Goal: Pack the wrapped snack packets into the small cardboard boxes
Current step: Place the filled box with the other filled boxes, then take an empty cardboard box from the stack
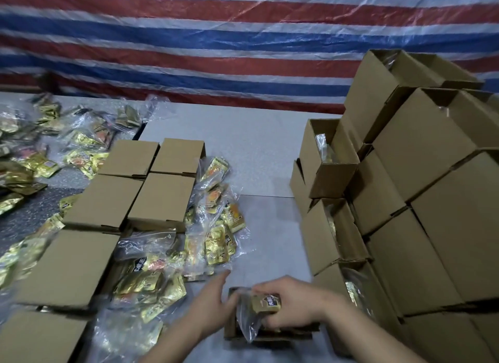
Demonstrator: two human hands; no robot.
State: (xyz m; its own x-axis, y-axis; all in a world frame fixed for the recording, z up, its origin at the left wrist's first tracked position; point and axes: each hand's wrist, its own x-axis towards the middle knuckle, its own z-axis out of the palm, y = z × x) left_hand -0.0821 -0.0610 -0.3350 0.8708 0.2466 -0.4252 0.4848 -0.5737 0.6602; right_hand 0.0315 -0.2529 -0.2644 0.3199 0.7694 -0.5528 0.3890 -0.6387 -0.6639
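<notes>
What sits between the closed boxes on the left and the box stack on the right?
Head view: a heap of bagged gold snack packets lies against the closed boxes; from there to the stacked boxes it is bare grey table.

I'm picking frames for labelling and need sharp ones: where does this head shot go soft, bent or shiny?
Head view: motion blur smears the left edge, worst on the loose gold packets; wide-angle bending tilts the stacked boxes at right; clear wrappers glint; the right hand holding a wrapped packet over the open box is slightly soft, as is the left hand; lighting is dim and even.
</notes>
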